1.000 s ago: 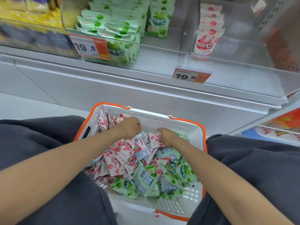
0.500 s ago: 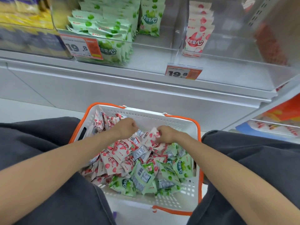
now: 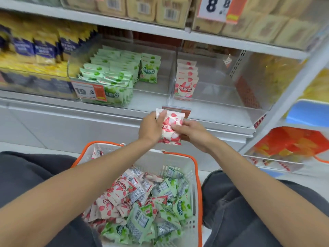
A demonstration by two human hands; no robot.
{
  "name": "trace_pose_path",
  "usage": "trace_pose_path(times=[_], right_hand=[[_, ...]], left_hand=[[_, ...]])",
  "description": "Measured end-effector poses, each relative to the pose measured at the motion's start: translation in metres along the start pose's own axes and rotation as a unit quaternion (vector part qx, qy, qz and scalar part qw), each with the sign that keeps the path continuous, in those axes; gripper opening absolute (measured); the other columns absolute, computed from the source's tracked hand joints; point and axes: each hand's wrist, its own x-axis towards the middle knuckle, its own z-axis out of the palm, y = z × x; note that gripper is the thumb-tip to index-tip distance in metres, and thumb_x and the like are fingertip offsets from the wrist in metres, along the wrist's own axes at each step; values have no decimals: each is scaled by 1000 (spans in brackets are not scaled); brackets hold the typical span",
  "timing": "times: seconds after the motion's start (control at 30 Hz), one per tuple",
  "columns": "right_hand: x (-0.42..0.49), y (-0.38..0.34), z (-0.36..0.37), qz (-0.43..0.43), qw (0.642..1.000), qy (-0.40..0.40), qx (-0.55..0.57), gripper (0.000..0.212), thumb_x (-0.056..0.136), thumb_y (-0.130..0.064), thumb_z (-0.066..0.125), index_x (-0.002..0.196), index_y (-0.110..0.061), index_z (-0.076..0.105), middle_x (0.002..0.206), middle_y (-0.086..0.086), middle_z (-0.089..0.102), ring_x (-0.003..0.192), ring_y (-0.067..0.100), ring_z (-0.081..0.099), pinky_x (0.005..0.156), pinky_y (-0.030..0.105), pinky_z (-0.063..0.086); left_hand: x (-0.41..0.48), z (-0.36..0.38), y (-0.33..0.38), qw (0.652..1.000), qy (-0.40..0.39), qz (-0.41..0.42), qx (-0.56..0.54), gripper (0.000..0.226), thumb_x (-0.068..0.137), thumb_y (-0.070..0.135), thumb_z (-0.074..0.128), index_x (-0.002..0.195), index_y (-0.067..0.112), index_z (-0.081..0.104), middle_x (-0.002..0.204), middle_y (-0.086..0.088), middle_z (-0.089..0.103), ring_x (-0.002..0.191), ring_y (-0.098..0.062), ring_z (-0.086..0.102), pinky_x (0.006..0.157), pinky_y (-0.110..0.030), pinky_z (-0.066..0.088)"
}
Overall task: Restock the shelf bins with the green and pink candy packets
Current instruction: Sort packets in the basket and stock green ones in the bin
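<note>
Both hands hold a small stack of pink candy packets (image 3: 171,125) upright, above the basket and just in front of the shelf edge. My left hand (image 3: 151,126) grips the stack's left side with the thumb across its front; my right hand (image 3: 191,131) pinches its right side. Below, a white basket with an orange rim (image 3: 195,161) holds several loose pink packets (image 3: 117,193) and green packets (image 3: 178,209). On the shelf, a clear bin (image 3: 153,75) is partly filled with green packets (image 3: 110,75). The clear bin to its right (image 3: 222,90) holds a short row of pink packets (image 3: 186,81).
Yellow and blue bags (image 3: 35,50) fill the bin at the left. Beige boxes (image 3: 142,8) sit on the shelf above. Price tags (image 3: 90,91) hang on the bin fronts. An orange bag (image 3: 288,145) lies low on the right. My dark-trousered knees flank the basket.
Both hands came up out of the basket holding pink packets and now hold them in front of the shelf edge. The view has tilted upward.
</note>
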Motion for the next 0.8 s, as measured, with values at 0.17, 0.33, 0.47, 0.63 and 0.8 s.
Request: trace_pose_path(times=[0.17,0.33,0.47,0.63,0.8], right_hand=[[-2,-36,-24,-38,999,9,36,32,85,-10,70,115,1,63,107,15,72,92,26,71,81,31,57],[14,-81,-61,-113,986,120,15,19,83,-2,71,101,0,65,100,12,73,86,22,72,79,31,59],[53,-99,-97,-88,964,249,-4,15,82,-3,74,92,-1,64,100,12,73,83,18,71,79,32,59],[106,-96,-92,41,960,230,-154,20,76,-5,80,91,-3,68,91,8,69,78,16,67,68,22,56],[133,-83,-79,81,940,252,-216,47,83,-22,77,117,0,53,113,5,60,104,21,57,94,31,48]], left_hand=[[18,-1,42,996,47,70,-11,45,99,48,44,68,16,46,66,0,55,66,-23,52,61,-40,41],[49,-8,84,987,45,153,-11,40,103,46,35,75,18,46,66,6,49,61,-12,47,58,-34,36],[94,-13,83,981,58,147,108,44,103,49,29,70,21,37,62,4,41,56,-17,40,53,-33,29],[119,-17,45,940,44,158,298,51,103,52,21,75,16,45,64,-2,50,67,-31,56,56,-35,38],[122,-13,37,927,60,171,328,62,101,55,14,83,17,59,73,-4,63,69,-31,59,62,-39,47]])
